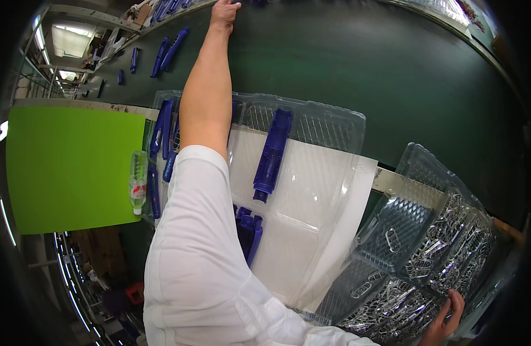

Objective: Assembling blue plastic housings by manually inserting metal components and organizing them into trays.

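Observation:
My left arm stretches far forward over the dark green belt (334,63). At its end my left hand (223,16) is cut by the top edge of the view, its fingers curled; what they hold, if anything, is hidden. At the lower right, my right hand (444,323) is open beside a heap of shiny metal frame-like parts (450,248), with its fingers bent a little and apart. A long blue plastic shell (272,153), hollow side up, lies in a clear plastic tray (329,173). More blue shells (249,230) sit in the tray next to my sleeve.
Several blue pieces (173,49) lie on the belt at the far left. A bright green board (75,167) is at the left, with a clear bottle (138,181) lying on its edge. Another clear tray (392,225) at the right holds a few loose metal frames.

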The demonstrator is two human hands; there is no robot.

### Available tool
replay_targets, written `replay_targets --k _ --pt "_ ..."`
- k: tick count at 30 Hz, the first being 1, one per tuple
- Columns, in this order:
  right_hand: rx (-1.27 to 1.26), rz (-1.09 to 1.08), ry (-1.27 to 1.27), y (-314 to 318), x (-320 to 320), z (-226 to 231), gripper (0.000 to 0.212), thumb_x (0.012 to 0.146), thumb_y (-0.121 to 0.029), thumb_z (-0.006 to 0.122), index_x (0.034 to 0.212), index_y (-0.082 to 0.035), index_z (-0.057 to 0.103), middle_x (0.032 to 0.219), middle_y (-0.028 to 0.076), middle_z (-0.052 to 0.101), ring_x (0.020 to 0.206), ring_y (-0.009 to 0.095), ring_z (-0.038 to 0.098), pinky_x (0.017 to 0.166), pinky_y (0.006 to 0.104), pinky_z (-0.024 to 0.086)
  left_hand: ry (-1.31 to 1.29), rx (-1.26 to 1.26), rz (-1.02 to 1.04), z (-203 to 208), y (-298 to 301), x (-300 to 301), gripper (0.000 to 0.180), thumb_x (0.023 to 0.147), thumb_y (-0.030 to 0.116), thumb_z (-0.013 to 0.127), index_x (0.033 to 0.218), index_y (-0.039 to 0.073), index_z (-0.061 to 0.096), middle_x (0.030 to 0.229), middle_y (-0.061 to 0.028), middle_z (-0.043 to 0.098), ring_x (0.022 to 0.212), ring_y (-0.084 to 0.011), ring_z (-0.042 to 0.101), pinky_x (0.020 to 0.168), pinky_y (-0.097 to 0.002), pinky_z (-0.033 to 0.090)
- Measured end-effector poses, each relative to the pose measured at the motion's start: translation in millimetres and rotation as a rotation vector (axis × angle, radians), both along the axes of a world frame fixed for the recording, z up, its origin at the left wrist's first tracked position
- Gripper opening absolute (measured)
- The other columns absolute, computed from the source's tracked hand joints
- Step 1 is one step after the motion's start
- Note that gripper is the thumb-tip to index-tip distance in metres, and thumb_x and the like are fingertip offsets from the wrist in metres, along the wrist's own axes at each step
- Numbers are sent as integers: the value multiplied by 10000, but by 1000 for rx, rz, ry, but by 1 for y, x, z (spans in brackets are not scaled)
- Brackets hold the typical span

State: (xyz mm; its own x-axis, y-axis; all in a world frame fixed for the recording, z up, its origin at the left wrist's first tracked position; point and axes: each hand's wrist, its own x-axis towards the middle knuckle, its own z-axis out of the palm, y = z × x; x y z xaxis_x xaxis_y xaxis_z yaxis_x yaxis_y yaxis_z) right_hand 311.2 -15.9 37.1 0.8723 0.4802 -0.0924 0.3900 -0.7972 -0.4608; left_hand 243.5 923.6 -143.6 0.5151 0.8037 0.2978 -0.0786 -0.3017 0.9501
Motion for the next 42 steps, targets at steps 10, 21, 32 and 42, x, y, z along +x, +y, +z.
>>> replay_targets --k 10,21,32,42 --pt "-3 42 -148 -8 -9 5 182 994 15 662 1163 33 726 1140 201 718 1078 341 695 951 411 557 727 483 524 19 -75 26 801 733 452 872 1420 115 636 1320 -212 690 1252 -367 651 1078 -448 505" --pt "-80 96 -156 -2 -5 -2 173 998 -25 682 1159 26 716 1133 190 712 1038 326 689 863 401 557 210 235 557 -12 -11 29 499 819 105 834 1302 43 724 1174 -105 779 1039 -168 741 927 -297 561" --pt "-44 66 -189 7 -12 -8 146 985 -4 689 1122 24 732 1068 187 730 955 339 696 821 395 559 570 343 774 -5 -37 30 394 845 417 852 1100 120 808 1010 -91 798 932 -244 756 850 -383 586" --pt "-62 80 -231 3 -12 -5 150 994 -22 682 1131 15 730 1065 192 730 922 335 701 798 414 565 594 791 628 12 -11 22 373 923 467 722 1015 110 783 903 -185 728 872 -370 716 765 -487 548"
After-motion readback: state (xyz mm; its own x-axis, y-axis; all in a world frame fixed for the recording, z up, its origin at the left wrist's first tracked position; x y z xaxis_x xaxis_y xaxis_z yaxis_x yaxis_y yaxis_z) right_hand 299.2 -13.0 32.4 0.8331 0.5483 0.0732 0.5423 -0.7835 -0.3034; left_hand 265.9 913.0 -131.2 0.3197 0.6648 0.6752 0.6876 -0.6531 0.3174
